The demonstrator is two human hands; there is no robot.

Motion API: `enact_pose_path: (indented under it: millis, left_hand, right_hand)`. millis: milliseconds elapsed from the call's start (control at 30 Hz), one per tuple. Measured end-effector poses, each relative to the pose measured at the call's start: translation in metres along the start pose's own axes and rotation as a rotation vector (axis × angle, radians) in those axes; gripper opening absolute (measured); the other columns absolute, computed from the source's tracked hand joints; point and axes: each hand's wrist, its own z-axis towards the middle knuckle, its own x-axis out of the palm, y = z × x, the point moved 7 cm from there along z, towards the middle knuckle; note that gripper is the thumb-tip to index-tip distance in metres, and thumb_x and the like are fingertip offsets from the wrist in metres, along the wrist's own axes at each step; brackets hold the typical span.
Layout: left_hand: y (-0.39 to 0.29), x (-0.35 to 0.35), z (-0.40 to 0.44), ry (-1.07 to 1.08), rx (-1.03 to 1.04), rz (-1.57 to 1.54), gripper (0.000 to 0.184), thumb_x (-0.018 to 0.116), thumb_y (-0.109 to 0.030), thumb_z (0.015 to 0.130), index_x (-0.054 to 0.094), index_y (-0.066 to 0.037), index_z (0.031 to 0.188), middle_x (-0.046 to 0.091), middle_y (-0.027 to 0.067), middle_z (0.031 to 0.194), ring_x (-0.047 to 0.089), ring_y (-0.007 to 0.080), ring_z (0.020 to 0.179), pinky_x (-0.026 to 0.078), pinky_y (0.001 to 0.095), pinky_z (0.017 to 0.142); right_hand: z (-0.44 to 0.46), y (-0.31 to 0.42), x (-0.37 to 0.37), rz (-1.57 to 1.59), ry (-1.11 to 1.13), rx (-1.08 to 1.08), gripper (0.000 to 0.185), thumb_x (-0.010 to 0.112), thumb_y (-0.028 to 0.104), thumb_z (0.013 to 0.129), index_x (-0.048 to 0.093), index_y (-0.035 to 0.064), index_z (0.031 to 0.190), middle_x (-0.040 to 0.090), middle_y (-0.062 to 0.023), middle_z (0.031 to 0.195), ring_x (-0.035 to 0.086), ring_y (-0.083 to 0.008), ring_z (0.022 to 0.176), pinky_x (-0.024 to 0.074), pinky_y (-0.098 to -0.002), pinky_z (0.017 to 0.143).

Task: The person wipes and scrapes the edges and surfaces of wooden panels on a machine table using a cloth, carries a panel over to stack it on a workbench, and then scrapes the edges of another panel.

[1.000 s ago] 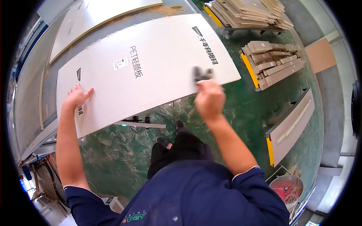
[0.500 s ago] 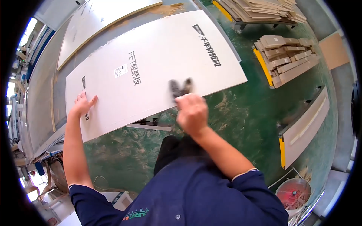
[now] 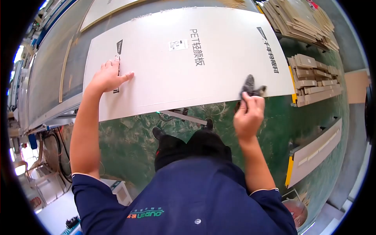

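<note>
Left hand point(image 3: 106, 78): fingers spread on board point(image 3: 160, 78), likely stiff, heavy, best held by opposite edges. Right hand point(image 3: 249, 119): fingers pinching soft glove point(image 3: 248, 87).

The floor point(image 3: 274, 137) is green, and it has pale dusty marks. At the left there is a long grey table point(image 3: 49, 78), with bright light point(image 3: 20, 170) showing at the left edge. At the far right, cut boards point(image 3: 318, 80) lie in stacks; at the near right is a round container point(image 3: 295, 213).
</note>
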Motion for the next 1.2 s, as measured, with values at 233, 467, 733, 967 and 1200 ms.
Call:
enact_pose_path:
  millis: [233, 467, 733, 967, 1200]
  left_hand:
    - [0.005, -0.008, -0.010, 0.005, 0.151, 0.075, 0.093, 0.049, -0.067, 0.088, 0.034, 0.006, 0.144, 0.045, 0.0253, 0.139, 0.038, 0.0353, 0.134, 0.034, 0.0400, 0.109]
    - [0.057, -0.012, -0.025, -0.063, 0.453, -0.366, 0.069, 0.052, -0.050, 0.094, 0.043, 0.001, 0.139, 0.046, 0.0269, 0.139, 0.040, 0.0375, 0.133, 0.034, 0.0427, 0.109]
    - [0.160, 0.027, -0.047, -0.192, 0.450, -0.680, 0.051, 0.062, -0.029, 0.092, 0.051, 0.003, 0.129, 0.061, 0.0238, 0.122, 0.057, 0.0348, 0.117, 0.042, 0.0383, 0.100]
    - [0.156, 0.023, -0.047, -0.179, 0.395, -0.699, 0.046, 0.061, -0.029, 0.091, 0.055, 0.001, 0.126, 0.063, 0.0236, 0.117, 0.059, 0.0353, 0.112, 0.045, 0.0397, 0.096]
    - [0.159, 0.020, -0.052, -0.360, 0.484, -0.492, 0.046, 0.060, -0.033, 0.091, 0.058, -0.001, 0.123, 0.063, 0.0225, 0.116, 0.059, 0.0365, 0.109, 0.046, 0.0414, 0.094]
  right_hand:
    - [-0.039, 0.131, 0.068, 0.200, 0.047, 0.165, 0.023, 0.057, -0.008, 0.073, 0.067, -0.0029, 0.094, 0.055, -0.0142, 0.080, 0.057, -0.0321, 0.077, 0.0480, -0.0395, 0.069]
    - [-0.021, 0.051, 0.017, -0.141, -0.194, 0.323, 0.014, 0.064, -0.003, 0.080, 0.069, 0.0016, 0.092, 0.060, -0.0142, 0.086, 0.060, -0.0337, 0.082, 0.0493, -0.0404, 0.074]
    - [-0.038, 0.127, 0.063, 0.079, -0.074, 0.349, 0.011, 0.060, -0.004, 0.078, 0.066, -0.0004, 0.086, 0.061, -0.0151, 0.085, 0.060, -0.0331, 0.083, 0.0489, -0.0405, 0.075]
    - [-0.065, 0.292, 0.130, 0.348, 0.224, 0.059, 0.018, 0.054, -0.004, 0.073, 0.065, -0.0022, 0.088, 0.058, -0.0156, 0.081, 0.059, -0.0331, 0.081, 0.0499, -0.0417, 0.073]
    - [-0.049, 0.162, 0.063, -0.126, -0.023, 0.310, 0.016, 0.060, -0.004, 0.079, 0.067, -0.0005, 0.093, 0.060, -0.0153, 0.087, 0.060, -0.0347, 0.083, 0.0495, -0.0426, 0.074]
